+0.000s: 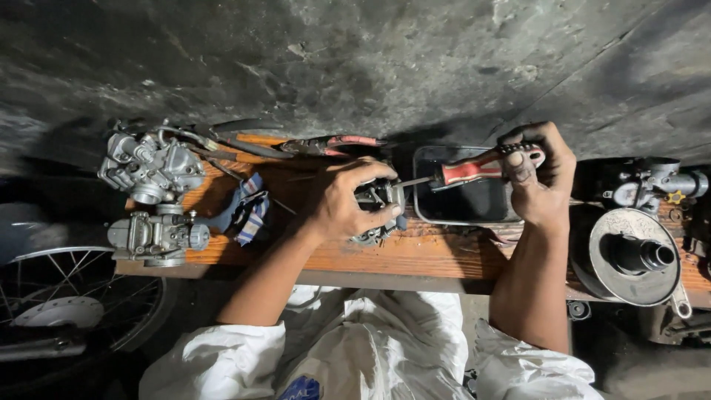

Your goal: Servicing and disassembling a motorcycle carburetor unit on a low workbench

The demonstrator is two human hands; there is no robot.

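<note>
left hand [342, 201] clamped the small grey metal carburetor [379, 200] against the orange wooden bench [415, 255]; right hand [539, 174] gripped the red-handled screwdriver [474, 170]. the carburetor looked rigid, heavy (likely oily), best held by its body.

Worn orange wooden workbench [415, 255] against a dark, stained concrete wall [355, 59]; spoked wheel [67, 296] below its left edge, dim light.

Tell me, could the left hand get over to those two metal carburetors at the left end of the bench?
Probably yes. The left hand is busy gripping a small metal part, but only a striped cloth lies on the wooden bench between it and the carburetors.
</note>
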